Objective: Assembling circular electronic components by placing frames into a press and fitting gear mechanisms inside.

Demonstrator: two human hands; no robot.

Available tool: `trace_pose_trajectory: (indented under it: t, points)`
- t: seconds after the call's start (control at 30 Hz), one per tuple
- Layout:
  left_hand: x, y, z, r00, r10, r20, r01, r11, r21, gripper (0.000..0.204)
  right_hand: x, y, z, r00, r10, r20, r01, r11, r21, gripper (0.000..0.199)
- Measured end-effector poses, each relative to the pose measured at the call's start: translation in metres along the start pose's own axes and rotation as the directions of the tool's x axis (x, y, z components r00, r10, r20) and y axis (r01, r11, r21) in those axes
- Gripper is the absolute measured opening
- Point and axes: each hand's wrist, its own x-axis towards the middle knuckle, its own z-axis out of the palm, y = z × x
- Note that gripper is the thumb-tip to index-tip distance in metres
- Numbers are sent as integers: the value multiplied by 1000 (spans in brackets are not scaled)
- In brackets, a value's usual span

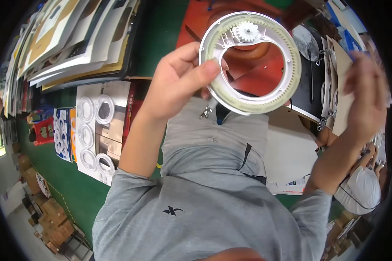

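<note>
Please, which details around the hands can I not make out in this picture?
In the head view:
White ring: its back, turned away from the camera.
Left hand: some fingers, hidden behind the ring.
Right hand: finger details, blurred, perhaps by movement.
Cardboard boxes, lower left: any markings, too small.

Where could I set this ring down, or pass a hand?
Setting down: the pale panel bordered by trousers, black surface and printed papers; its firmness can't be told. Passing a hand: probably the gap between the white ring and the right hand. Crowded: upper left, with stacked sheets, and far right, with boards and chains.
</note>
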Motion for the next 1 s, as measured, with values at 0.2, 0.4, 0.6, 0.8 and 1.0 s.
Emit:
trace_pose_trajectory:
  t: [0.2,0.4,0.6,0.8,1.0]
  points:
    - [4,-37,47,991,-54,119,56,998,-16,37,-119,20,16,799,409,442,-602,546,583,49]
    - [8,-58,94,924,-196,327,122,965,234,25,-144,50,-52,729,678,92,-519,461,720,42]
    - [1,-76,108,864,-305,401,191,935,299,13,-159,124,-196,390,796,-463,-316,588,745,32]
    - [1,-81,97,862,-361,356,271,921,279,15,-166,218,-303,285,859,-424,-561,509,653,31]
    - [-1,-82,81,906,-318,279,298,948,110,21,-153,250,-313,324,710,-625,-906,423,10,62]
